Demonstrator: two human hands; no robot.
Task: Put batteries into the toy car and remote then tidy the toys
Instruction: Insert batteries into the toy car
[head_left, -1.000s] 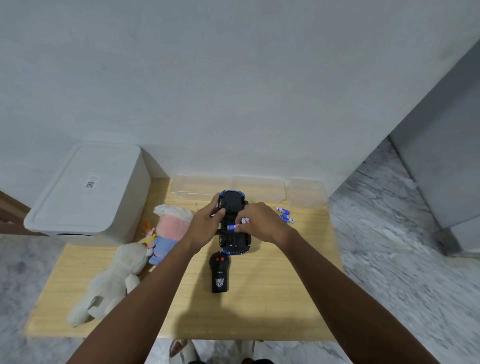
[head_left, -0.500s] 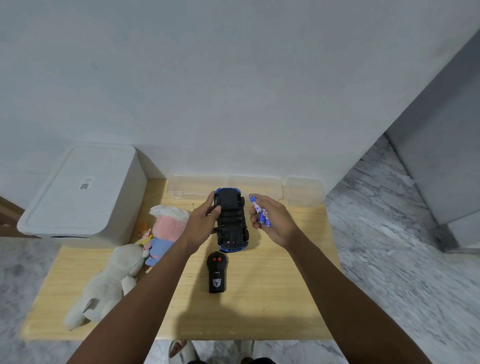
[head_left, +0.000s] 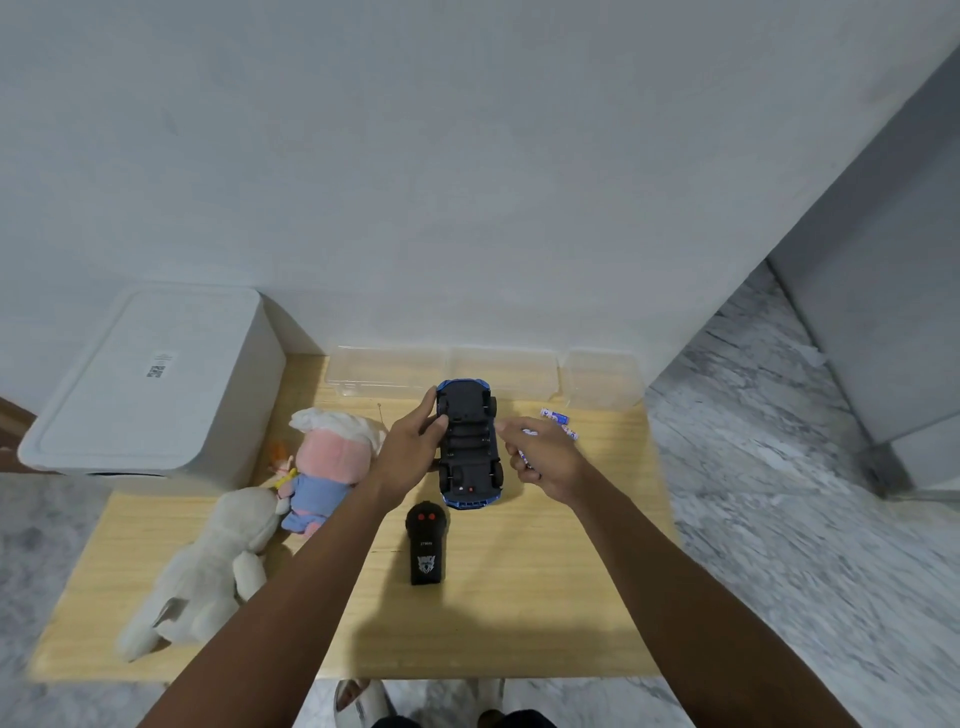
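Gripping toy car (head_left: 467, 441), left hand (head_left: 410, 447)

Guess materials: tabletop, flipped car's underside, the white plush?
Tabletop: pale wood or wood-look laminate, matte; straight grain lines show. Toy car underside: black moulded plastic, dull sheen, with a glossy blue shell at its rim. White plush: soft fabric pile, fuzzy and limp; stuffing cannot be seen.
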